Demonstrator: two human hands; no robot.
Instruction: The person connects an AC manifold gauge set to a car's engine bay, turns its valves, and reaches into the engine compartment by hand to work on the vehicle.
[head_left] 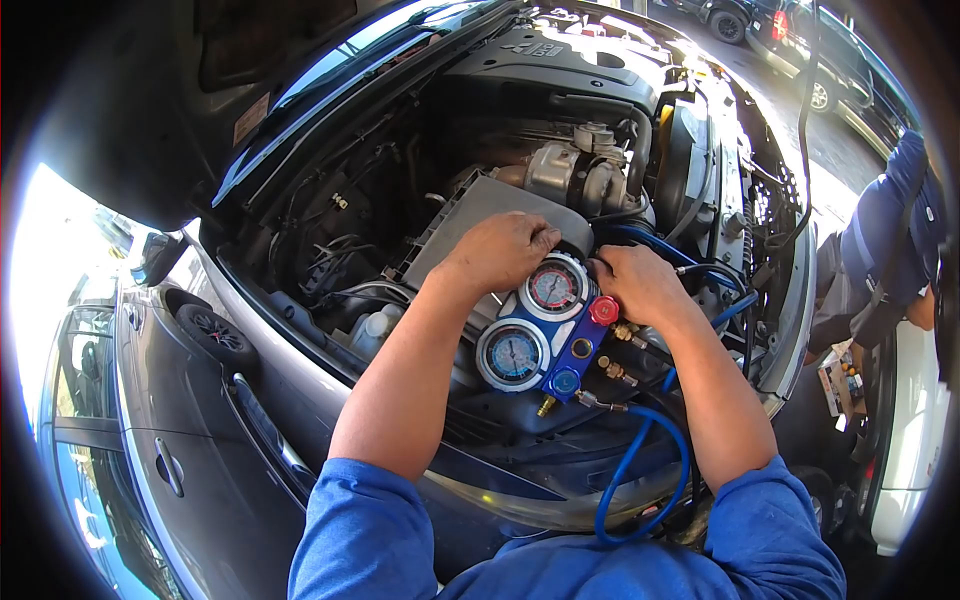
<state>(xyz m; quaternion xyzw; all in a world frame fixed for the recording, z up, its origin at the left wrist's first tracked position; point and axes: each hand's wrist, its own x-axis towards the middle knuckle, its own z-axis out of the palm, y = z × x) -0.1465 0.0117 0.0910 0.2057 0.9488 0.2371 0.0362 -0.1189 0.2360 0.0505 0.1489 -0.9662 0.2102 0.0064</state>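
A blue manifold gauge set [582, 335] with two round dials rests tilted at the near side of the engine bay. Its red-marked gauge [553, 287] is at the far end, and its blue-marked gauge [513, 355] lies nearer to me. My left hand [507, 250] is closed just beyond the red-marked gauge, over the black air filter box cover [480, 215]; its fingertips are hidden. Beside the red knob [604, 310], my right hand [640, 285] has its fingers curled at the manifold's far end. What they hold is hidden. A blue hose [612, 505] loops from the manifold's near end.
The engine cover [545, 75] and metal turbo parts [560, 175] lie farther in. The raised hood [110, 90] is overhead at left. A grey fender [270, 335] edges the bay. Another person in dark blue [885, 225] is at right, near a car [915, 420].
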